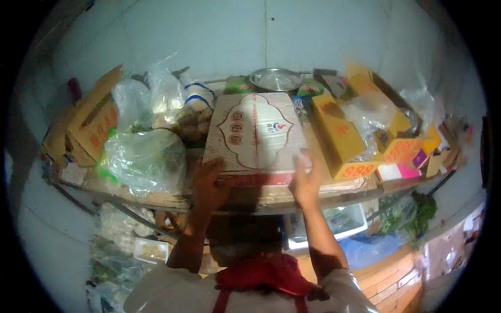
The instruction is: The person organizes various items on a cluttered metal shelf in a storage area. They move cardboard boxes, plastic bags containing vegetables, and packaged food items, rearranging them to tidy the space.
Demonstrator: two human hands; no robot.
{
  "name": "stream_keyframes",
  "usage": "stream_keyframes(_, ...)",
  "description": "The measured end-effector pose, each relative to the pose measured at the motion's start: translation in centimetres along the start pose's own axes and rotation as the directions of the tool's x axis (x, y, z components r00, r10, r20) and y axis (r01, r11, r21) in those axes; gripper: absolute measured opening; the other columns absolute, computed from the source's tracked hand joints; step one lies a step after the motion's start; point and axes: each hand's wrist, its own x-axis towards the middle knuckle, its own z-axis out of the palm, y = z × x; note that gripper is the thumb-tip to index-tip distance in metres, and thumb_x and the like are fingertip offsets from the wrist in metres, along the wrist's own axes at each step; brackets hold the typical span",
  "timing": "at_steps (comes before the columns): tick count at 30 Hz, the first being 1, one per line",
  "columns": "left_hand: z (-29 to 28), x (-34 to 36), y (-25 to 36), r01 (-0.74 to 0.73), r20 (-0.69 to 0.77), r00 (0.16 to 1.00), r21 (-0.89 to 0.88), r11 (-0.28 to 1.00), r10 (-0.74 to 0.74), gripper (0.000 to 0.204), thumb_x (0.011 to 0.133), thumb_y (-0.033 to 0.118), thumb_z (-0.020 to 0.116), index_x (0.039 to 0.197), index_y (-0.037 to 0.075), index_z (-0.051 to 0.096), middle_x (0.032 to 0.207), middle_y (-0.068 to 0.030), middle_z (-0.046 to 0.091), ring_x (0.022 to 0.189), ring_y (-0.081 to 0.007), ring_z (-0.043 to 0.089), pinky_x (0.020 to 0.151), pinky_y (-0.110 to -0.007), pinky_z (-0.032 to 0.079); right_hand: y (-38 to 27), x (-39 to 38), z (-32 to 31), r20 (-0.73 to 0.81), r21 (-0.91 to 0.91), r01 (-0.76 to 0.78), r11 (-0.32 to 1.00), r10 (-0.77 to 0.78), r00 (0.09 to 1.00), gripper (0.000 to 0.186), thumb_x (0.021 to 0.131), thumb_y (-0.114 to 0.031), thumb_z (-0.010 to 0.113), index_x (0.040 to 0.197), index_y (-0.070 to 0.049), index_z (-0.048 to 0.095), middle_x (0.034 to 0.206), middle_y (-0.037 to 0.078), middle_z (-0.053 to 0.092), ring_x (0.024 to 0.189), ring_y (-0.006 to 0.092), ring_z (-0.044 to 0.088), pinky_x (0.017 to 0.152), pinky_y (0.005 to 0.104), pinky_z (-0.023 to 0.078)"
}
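Note:
A flat white box with a red printed frame and a red front edge lies on the cluttered shelf. My left hand grips it at the near left corner, its fingers bent and partly in shadow. My right hand holds the near right corner, fingers curled along the side. Behind the box sits a round steel tray. Just left of it are some brownish items, too blurred to name, and a large clear plastic bag.
Open cardboard boxes stand at left; more yellow ones hold plastic bags at right. Further bags lean near the back wall. Below the shelf are a white foam box, leafy greens and a small white tray.

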Motion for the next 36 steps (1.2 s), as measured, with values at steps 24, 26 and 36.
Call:
stream_keyframes(24,12.6,29.8,5.2,0.004,0.645,0.744,-0.264,0.964,0.173,0.043,0.090,0.033,0.074,0.118,0.000,0.066,0.117,-0.0196,0.067,0.115,-0.0332,0.064,0.099,-0.042,0.051,0.1,0.9,-5.4,0.379,-0.287,0.379,0.880,-0.259,0.889,0.060,0.083,-0.020,0.077,0.134,-0.002,0.052,0.144,0.031,0.046,0.130,0.0495,0.049,0.108,0.0521,0.042)
stream_keyframes(26,20.4,31.6,2.4,-0.237,0.696,0.694,-0.019,0.971,0.184,0.053,0.090,0.044,0.071,0.118,-0.001,0.067,0.121,-0.0224,0.066,0.118,-0.0358,0.062,0.101,-0.045,0.050,0.7,1.0,-5.6,0.381,-0.272,0.400,0.875,-0.284,0.880,0.063,0.081,-0.023,0.080,0.134,-0.003,0.051,0.145,0.031,0.044,0.131,0.0505,0.047,0.107,0.0536,0.042)
stream_keyframes(36,38.6,31.3,-17.4,0.238,0.529,0.671,0.510,0.826,-0.520,0.041,0.095,0.033,0.056,0.118,0.003,0.071,0.123,-0.0214,0.067,0.106,-0.0326,0.069,0.086,-0.047,0.055,0.9,2.7,-6.1,0.462,-0.197,0.321,0.927,-0.201,0.864,0.066,0.083,-0.034,0.081,0.134,-0.003,0.052,0.147,0.035,0.039,0.129,0.0520,0.048,0.104,0.0564,0.046)
